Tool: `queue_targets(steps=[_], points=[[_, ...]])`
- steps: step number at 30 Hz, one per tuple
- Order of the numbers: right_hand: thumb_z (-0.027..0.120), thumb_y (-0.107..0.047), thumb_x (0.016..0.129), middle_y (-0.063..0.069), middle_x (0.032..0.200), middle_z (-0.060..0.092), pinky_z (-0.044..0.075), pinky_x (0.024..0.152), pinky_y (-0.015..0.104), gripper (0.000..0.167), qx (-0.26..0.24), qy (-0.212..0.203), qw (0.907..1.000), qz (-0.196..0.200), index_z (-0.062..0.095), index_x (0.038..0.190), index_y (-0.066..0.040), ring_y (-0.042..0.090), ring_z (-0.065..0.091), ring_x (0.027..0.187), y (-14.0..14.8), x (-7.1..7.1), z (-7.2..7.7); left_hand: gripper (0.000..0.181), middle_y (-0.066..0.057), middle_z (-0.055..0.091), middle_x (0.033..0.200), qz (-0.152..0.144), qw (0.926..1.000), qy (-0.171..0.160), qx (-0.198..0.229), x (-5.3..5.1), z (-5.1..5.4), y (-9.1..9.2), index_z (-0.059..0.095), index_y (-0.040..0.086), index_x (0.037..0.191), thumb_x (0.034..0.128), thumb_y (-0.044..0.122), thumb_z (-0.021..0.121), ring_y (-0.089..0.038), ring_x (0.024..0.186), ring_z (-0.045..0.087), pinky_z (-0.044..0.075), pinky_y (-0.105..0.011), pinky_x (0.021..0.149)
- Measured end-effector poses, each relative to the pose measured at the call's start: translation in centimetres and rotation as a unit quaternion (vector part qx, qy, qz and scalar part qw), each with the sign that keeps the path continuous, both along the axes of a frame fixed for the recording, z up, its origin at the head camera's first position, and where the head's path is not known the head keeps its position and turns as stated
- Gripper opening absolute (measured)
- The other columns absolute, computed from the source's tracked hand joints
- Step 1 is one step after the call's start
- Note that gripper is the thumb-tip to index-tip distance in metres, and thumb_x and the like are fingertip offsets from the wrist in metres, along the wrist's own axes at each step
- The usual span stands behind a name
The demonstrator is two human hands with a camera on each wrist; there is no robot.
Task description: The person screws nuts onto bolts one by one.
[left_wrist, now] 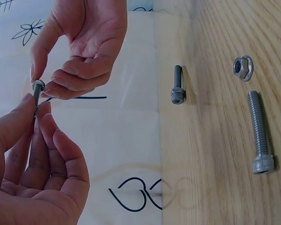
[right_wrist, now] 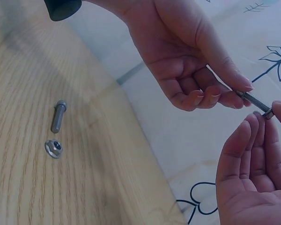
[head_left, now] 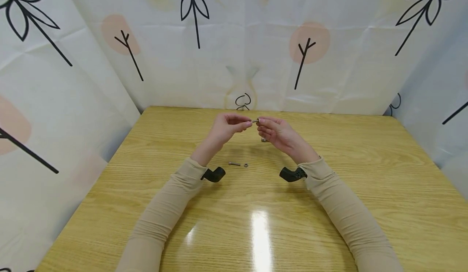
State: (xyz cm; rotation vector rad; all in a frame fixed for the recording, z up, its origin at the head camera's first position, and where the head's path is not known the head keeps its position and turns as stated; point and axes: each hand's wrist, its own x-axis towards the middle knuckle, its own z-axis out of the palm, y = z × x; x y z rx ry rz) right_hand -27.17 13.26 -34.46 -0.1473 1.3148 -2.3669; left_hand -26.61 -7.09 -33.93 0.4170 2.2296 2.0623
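Note:
My left hand (head_left: pixel 226 130) and right hand (head_left: pixel 283 136) meet above the far part of the table, with a metal socket-head bolt (right_wrist: pixel 256 101) between them. The right thumb and fingers pinch the bolt at its head. At the other end, the left thumb and fingertips pinch a nut (right_wrist: pixel 269 113), mostly covered by them; how far it is threaded I cannot tell. On the table below lie a loose bolt (left_wrist: pixel 260 133) and a flanged nut (left_wrist: pixel 243 68) beside its tip. Another bolt (left_wrist: pixel 178 89), with a wider collar by its head, sits farther back, partly behind the right hand in the head view.
The wooden table (head_left: pixel 234 223) stretches to a white patterned cloth (head_left: pixel 248 52) at the back and sides. Black wrist-camera mounts (head_left: pixel 215 175) stick inward from both sleeves. Light glares off the table's near middle.

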Motion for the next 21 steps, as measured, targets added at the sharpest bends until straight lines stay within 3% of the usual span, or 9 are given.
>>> queue_targets(steps=[11,21], points=[[0.055,0.002,0.096,0.003,0.091,0.066,0.055,0.081,0.025,0.019,0.050,0.081,0.9954,0.013,0.072,0.096,-0.007,0.015,0.063,0.082,1.0,0.3,-0.1,0.020,-0.007,0.072,0.089,0.004,0.9999,0.006,0.009,0.1,-0.5,0.5,0.075,0.005,0.098,0.0830,0.018,0.077,-0.029,0.086,0.065,0.057,-0.031,0.073],[0.058,-0.001,0.095,0.002,0.099,0.065,0.052,0.092,0.029,0.019,0.113,0.146,0.9827,0.010,0.073,0.101,-0.012,0.015,0.062,0.090,1.8,0.1,-0.7,0.020,-0.008,0.072,0.088,0.003,0.9997,0.022,0.014,0.3,-0.7,0.9,0.075,0.002,0.098,0.0838,0.017,0.077,-0.030,0.085,0.065,0.058,-0.037,0.076]])
